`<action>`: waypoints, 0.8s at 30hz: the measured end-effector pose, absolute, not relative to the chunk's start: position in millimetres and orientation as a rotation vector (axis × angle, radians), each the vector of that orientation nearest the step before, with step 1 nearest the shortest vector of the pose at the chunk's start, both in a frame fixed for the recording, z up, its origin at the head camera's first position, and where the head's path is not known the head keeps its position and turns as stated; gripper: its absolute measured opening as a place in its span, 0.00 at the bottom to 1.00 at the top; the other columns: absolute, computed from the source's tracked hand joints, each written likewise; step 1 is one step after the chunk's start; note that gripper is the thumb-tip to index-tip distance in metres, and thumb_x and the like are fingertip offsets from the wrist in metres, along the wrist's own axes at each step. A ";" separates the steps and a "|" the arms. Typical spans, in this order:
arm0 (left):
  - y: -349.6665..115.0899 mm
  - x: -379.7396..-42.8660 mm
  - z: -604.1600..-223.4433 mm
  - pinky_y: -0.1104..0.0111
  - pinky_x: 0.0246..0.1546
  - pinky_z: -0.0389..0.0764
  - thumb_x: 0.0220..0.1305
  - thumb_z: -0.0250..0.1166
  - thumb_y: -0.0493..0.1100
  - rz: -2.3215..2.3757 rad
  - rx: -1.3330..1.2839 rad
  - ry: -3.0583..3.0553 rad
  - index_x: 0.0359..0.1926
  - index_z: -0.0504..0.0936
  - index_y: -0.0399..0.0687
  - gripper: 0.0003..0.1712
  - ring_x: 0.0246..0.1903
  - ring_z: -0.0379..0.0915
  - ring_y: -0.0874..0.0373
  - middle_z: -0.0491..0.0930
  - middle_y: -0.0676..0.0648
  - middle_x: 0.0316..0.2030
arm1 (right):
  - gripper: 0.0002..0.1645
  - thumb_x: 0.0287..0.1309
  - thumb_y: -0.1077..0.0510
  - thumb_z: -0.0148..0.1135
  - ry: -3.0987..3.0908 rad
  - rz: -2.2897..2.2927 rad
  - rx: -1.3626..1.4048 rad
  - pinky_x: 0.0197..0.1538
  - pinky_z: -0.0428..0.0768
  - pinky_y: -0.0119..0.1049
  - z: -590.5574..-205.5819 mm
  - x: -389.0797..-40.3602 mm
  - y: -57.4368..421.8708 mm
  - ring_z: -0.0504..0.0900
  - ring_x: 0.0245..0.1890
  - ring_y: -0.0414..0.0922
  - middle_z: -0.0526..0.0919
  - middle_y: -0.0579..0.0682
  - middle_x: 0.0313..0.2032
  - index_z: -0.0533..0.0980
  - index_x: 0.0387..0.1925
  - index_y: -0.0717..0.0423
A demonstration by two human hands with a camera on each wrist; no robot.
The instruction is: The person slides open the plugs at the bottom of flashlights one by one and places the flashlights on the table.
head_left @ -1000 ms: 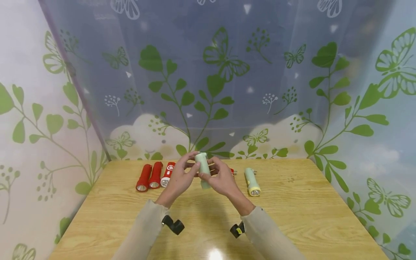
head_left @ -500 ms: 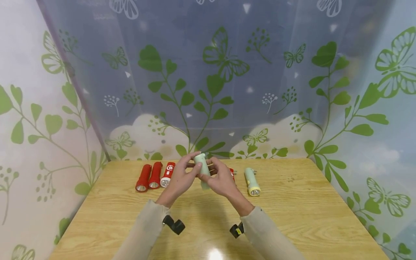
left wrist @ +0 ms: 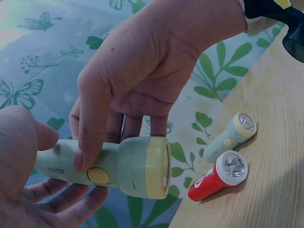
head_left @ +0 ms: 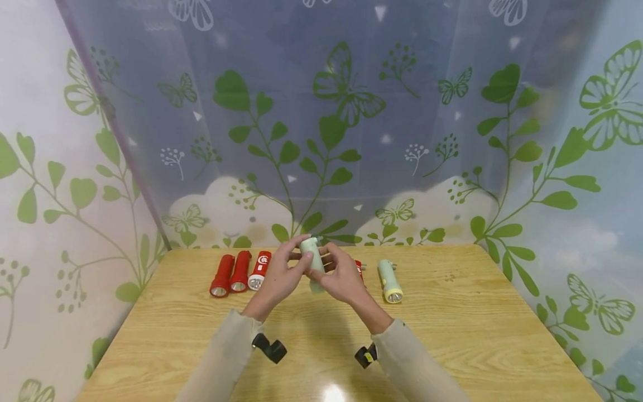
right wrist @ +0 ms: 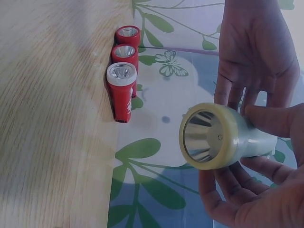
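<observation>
A pale green flashlight (head_left: 313, 258) with a cream rim is held up over the table, lens end toward me. My left hand (head_left: 280, 273) grips its tail end, thumb on top and fingers underneath. My right hand (head_left: 344, 272) holds the barrel from the other side. In the left wrist view, the right thumb (left wrist: 88, 145) presses at the cream slide switch (left wrist: 99, 175). The reflector (right wrist: 203, 136) faces the camera in the right wrist view. A small grey prong-like piece (head_left: 318, 239) shows at the tail, beside the left fingertips.
Three red flashlights stand at the left: a plain one (head_left: 222, 276), another plain one (head_left: 241, 271), and a white-rimmed one (head_left: 259, 270). Right of my hands lie a mostly hidden red flashlight (head_left: 359, 268) and a green one (head_left: 389, 281). A patterned curtain (head_left: 351, 167) backs the wooden table (head_left: 452, 312).
The flashlight's tail has tilted very slightly, and the small grey prong-like piece there shows more now. Both hands keep their hold in nearly the same place.
</observation>
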State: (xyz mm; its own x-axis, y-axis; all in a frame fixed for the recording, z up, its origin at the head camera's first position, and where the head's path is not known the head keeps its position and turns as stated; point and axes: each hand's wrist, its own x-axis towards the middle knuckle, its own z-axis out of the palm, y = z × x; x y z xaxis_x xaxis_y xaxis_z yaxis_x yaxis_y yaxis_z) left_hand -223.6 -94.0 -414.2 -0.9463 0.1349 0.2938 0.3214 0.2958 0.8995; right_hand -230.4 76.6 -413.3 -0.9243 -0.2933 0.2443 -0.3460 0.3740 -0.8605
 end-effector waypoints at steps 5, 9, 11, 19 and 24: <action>-94.2 -225.7 -413.9 0.57 0.47 0.86 0.77 0.56 0.45 -1.799 -0.428 -2.388 0.71 0.70 0.54 0.25 0.58 0.76 0.41 0.71 0.41 0.64 | 0.22 0.60 0.51 0.71 -2.603 1.586 0.609 0.41 0.87 0.40 -413.6 -232.2 77.9 0.86 0.41 0.51 0.85 0.57 0.47 0.76 0.53 0.53; -94.9 -228.2 -413.3 0.59 0.47 0.87 0.78 0.54 0.45 -1.894 -0.389 -2.367 0.71 0.70 0.52 0.24 0.56 0.76 0.43 0.71 0.40 0.62 | 0.29 0.61 0.49 0.69 -2.645 1.583 0.632 0.40 0.86 0.40 -412.5 -235.1 78.5 0.85 0.42 0.50 0.84 0.57 0.48 0.75 0.61 0.54; -95.8 -229.0 -412.7 0.59 0.47 0.87 0.79 0.53 0.45 -1.927 -0.364 -2.361 0.71 0.70 0.54 0.24 0.56 0.76 0.44 0.71 0.41 0.61 | 0.30 0.62 0.48 0.68 -2.667 1.591 0.636 0.40 0.86 0.39 -412.3 -236.8 78.5 0.85 0.42 0.49 0.84 0.56 0.48 0.75 0.63 0.53; -97.5 -228.4 -411.1 0.59 0.44 0.88 0.79 0.52 0.45 -1.990 -0.338 -2.316 0.70 0.72 0.52 0.22 0.54 0.78 0.46 0.73 0.40 0.61 | 0.29 0.65 0.47 0.65 -2.696 1.646 0.627 0.40 0.86 0.40 -412.3 -241.3 76.7 0.85 0.43 0.53 0.84 0.58 0.49 0.74 0.63 0.55; -98.8 -227.5 -413.5 0.55 0.46 0.87 0.80 0.51 0.46 -2.023 -0.336 -2.311 0.70 0.73 0.52 0.22 0.53 0.78 0.48 0.74 0.41 0.63 | 0.29 0.67 0.47 0.64 -2.701 1.688 0.618 0.39 0.86 0.40 -413.4 -241.7 75.1 0.84 0.41 0.49 0.83 0.58 0.48 0.73 0.64 0.55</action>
